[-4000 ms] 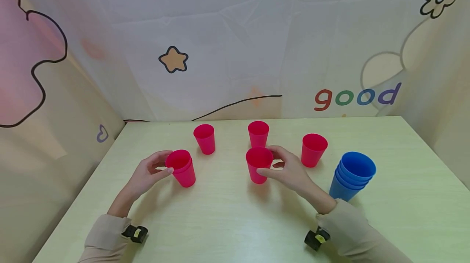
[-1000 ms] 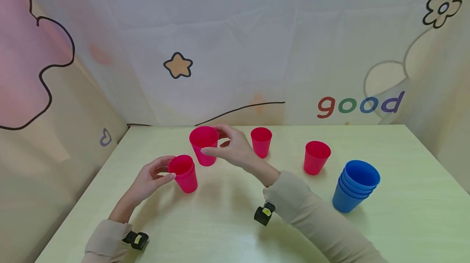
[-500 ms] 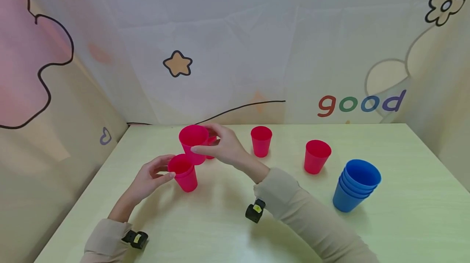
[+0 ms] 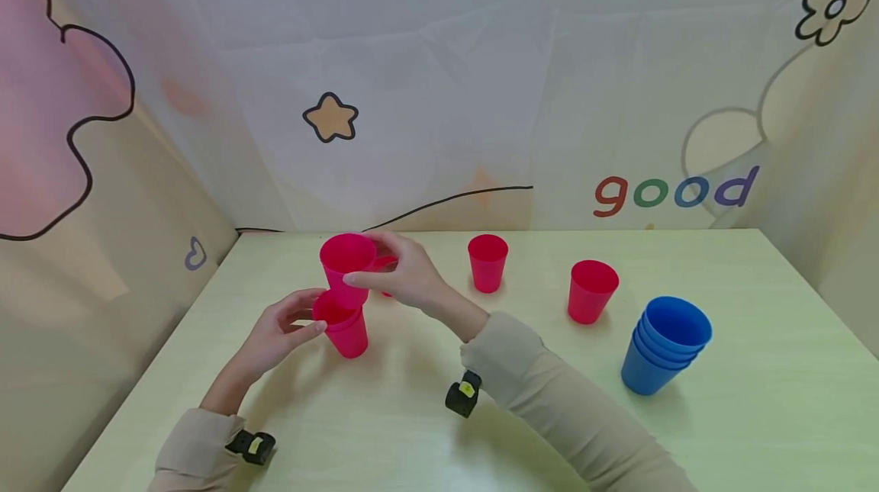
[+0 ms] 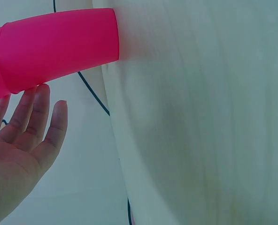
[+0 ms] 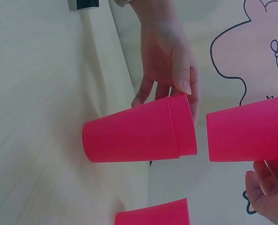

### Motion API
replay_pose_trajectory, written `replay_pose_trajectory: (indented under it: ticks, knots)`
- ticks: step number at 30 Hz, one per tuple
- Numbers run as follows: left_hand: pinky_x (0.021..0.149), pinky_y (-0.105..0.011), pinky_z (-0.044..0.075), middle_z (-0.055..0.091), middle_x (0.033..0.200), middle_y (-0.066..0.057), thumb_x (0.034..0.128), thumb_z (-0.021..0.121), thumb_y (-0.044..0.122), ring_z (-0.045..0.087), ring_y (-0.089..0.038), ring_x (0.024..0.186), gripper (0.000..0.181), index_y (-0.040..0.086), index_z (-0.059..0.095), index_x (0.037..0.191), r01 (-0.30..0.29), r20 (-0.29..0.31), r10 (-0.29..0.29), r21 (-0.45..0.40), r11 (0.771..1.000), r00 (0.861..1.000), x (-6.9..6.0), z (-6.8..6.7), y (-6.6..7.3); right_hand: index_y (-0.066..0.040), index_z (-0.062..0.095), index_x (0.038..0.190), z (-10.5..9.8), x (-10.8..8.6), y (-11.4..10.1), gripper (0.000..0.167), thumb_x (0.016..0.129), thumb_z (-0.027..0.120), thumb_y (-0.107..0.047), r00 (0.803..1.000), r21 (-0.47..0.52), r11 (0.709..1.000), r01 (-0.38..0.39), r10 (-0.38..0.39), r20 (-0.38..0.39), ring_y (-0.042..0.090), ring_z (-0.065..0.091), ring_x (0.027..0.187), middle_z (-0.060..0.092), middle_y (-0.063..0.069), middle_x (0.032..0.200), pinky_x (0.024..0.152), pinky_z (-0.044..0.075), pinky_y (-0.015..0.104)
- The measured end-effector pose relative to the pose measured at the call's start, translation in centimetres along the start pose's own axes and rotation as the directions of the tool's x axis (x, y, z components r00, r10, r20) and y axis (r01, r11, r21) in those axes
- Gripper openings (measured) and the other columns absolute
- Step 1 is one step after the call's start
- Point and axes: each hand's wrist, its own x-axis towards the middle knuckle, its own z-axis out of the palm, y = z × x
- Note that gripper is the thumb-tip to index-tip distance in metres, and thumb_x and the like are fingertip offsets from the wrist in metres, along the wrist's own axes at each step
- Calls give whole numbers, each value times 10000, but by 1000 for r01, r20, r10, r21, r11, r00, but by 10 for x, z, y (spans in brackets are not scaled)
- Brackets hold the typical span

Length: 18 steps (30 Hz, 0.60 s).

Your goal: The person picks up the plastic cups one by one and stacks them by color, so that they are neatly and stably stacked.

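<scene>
My left hand holds a stack of two nested pink-red plastic cups near the rim, thumb in front and fingers behind. The stack stands upright on the table. In my right hand is another pink-red cup, gripped by its side between thumb and fingers. This cup hangs upright just above the stack's mouth. In the right wrist view a small gap shows between the held cup and the stack. One more red cup stands behind my right hand, mostly hidden.
Two single red cups, one at the back middle and one farther right, stand on the pale wooden table. A stack of several blue cups is at the right. A printed curtain hangs behind.
My right hand has carried its red cup leftward from the middle of the table, past the back-left cup, to above the stack. My left hand has stayed at the stack.
</scene>
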Motion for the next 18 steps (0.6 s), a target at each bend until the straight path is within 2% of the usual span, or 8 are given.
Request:
replay_pose_trajectory:
  ticks: [9,18]
  knots:
    - [800,-280,484,493,1243,-174,832,663,147,515,-337,1055,550,14,417,1305,3,-4,-3,12,1000,1000,1,0,0,-133,500,1250,7,3,4,561,749,738,-214,1000,28,1000,13,-13,3,255,555,1003,570,-4,1118,759,493,281]
    - [802,-280,484,490,1245,-174,829,665,140,510,-342,1060,549,8,419,1301,-1,-4,1,4,1000,1000,1,0,0,-154,516,1237,10,6,11,532,757,736,-215,1000,26,1000,14,-14,11,180,561,955,571,-21,1104,753,489,287]
